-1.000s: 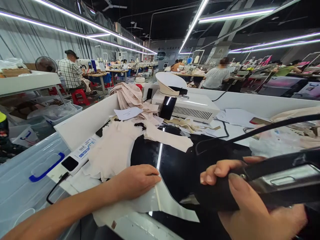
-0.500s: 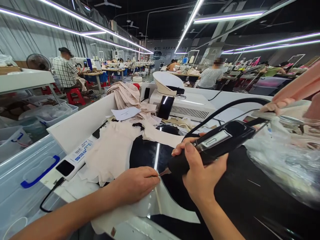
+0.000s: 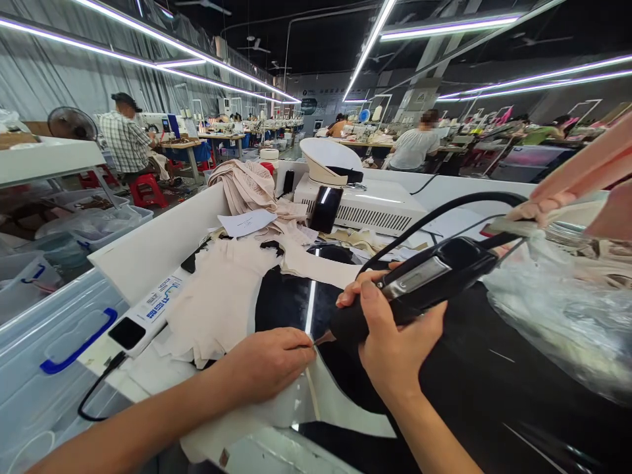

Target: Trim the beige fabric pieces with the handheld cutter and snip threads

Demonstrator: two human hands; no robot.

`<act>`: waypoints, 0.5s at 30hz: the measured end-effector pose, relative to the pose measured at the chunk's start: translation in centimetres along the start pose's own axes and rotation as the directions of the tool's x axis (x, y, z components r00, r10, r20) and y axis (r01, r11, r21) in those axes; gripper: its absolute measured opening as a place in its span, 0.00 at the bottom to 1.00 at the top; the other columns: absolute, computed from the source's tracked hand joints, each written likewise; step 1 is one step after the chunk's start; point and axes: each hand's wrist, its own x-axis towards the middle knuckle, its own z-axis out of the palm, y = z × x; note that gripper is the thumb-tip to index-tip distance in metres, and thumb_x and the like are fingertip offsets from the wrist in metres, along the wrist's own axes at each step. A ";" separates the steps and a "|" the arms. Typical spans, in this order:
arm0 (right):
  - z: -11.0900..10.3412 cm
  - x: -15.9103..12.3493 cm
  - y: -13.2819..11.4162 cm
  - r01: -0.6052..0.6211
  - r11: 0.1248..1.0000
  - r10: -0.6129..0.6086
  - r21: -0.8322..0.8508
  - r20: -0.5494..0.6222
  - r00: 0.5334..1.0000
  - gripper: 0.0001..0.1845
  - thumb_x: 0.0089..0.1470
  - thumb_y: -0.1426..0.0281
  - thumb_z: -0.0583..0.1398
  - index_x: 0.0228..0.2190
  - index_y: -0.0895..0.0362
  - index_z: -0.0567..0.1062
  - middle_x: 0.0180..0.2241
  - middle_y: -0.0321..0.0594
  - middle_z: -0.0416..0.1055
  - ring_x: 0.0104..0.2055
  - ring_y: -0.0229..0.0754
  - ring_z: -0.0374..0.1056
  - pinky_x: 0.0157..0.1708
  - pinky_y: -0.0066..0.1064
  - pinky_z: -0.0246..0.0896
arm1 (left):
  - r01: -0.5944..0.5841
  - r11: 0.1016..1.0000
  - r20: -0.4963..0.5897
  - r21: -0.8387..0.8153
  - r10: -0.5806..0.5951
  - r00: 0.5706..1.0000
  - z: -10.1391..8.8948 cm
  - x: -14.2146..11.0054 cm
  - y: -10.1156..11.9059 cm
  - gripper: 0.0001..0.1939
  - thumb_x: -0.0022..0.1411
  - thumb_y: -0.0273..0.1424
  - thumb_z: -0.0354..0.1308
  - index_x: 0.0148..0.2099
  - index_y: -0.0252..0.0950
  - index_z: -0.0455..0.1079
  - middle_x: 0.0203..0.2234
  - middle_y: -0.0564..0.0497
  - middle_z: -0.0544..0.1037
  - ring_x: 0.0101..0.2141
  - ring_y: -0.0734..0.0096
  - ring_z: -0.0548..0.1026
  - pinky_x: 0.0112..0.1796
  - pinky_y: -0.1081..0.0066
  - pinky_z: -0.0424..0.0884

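My right hand (image 3: 390,342) is closed round a black corded hand tool (image 3: 424,280) with a silver plate. Its small tip (image 3: 326,338) points left, right at the fingertips of my left hand. My left hand (image 3: 269,365) lies on a pale fabric piece (image 3: 296,405) spread over the glossy black tabletop (image 3: 494,382), fingers pressed together and pinching the fabric's edge beside the tip. A stack of beige cut fabric pieces (image 3: 222,296) lies just beyond my left hand.
A white machine (image 3: 365,207) with a cap-shaped top stands at the back, next to a heap of beige garments (image 3: 247,184). A clear plastic bag (image 3: 557,316) lies at right, a blue-handled plastic bin (image 3: 54,336) at left. Other people sit at distant tables.
My right hand brought the tool from close in front of the camera down and left, so its tip now meets my left fingertips. My left hand stayed on the fabric.
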 end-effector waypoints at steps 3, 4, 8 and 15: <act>-0.1 0.1 -0.1 -0.001 1.000 0.001 -0.018 0.002 1.000 0.17 0.59 0.65 0.72 0.40 0.48 0.69 0.28 0.26 0.75 0.23 0.39 0.71 0.28 0.36 0.72 | 0.014 1.000 0.010 -0.002 -0.014 1.000 0.0 0.0 0.0 0.13 0.82 0.26 0.52 0.57 0.33 0.77 0.55 0.39 0.83 0.56 0.60 0.83 0.60 0.63 0.82; -0.1 0.1 -0.2 -0.003 1.000 0.003 -0.017 -0.001 1.000 0.17 0.58 0.65 0.72 0.40 0.49 0.69 0.28 0.26 0.76 0.23 0.39 0.71 0.28 0.36 0.72 | 0.013 1.000 0.007 -0.001 -0.013 1.000 0.0 0.0 0.0 0.13 0.82 0.26 0.52 0.57 0.33 0.78 0.55 0.39 0.83 0.56 0.60 0.83 0.59 0.64 0.82; -0.5 0.0 -0.7 -0.006 1.000 0.006 -0.012 -0.046 0.999 0.19 0.57 0.65 0.74 0.41 0.48 0.69 0.27 0.25 0.76 0.23 0.39 0.71 0.28 0.37 0.73 | -0.011 1.000 -0.043 -0.002 0.011 0.999 0.1 0.0 -0.1 0.13 0.83 0.27 0.52 0.56 0.33 0.78 0.55 0.39 0.83 0.56 0.61 0.83 0.59 0.67 0.81; -0.7 -0.3 -0.9 -0.017 1.000 0.018 0.018 -0.049 0.999 0.20 0.56 0.64 0.74 0.42 0.48 0.70 0.27 0.24 0.76 0.22 0.39 0.72 0.27 0.36 0.74 | -0.011 1.000 -0.047 0.004 0.011 0.999 0.2 -0.3 -0.3 0.14 0.84 0.29 0.52 0.57 0.33 0.78 0.54 0.40 0.83 0.56 0.61 0.83 0.59 0.66 0.81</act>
